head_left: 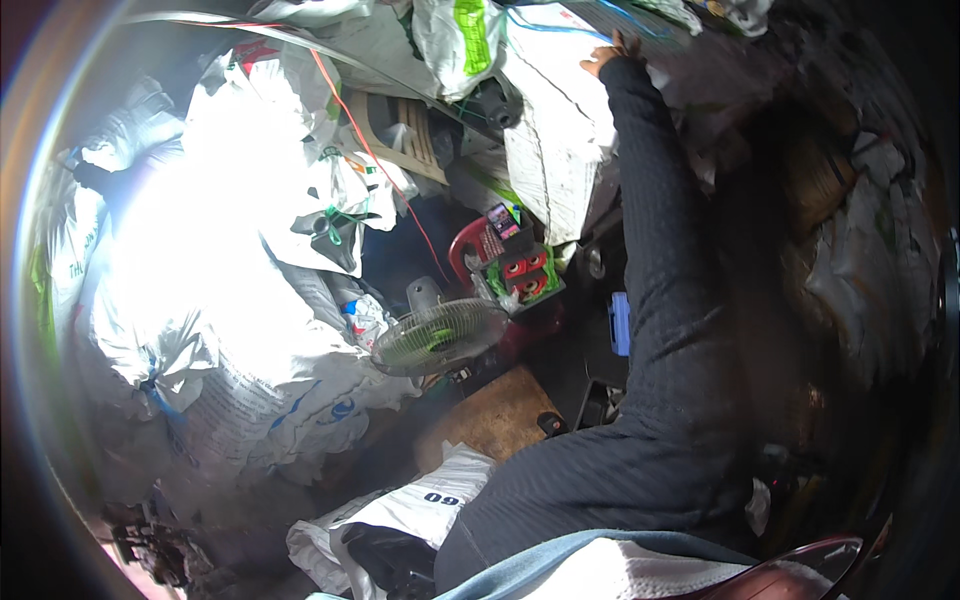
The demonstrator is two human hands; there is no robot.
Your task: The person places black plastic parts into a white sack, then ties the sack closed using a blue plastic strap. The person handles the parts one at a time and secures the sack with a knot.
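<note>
My right hand reaches far forward at the end of a long dark sleeve. It rests at the top edge of a large white woven sack, with its visible fingers apart. A blue string runs over the sack close to these fingers; whether they touch it I cannot tell. My left hand is out of the picture.
Bulging white sacks fill the left side, some washed out by glare. Mid-scene are a grey fan, a red chair bearing boxes, and a brown board. An orange cord hangs across.
</note>
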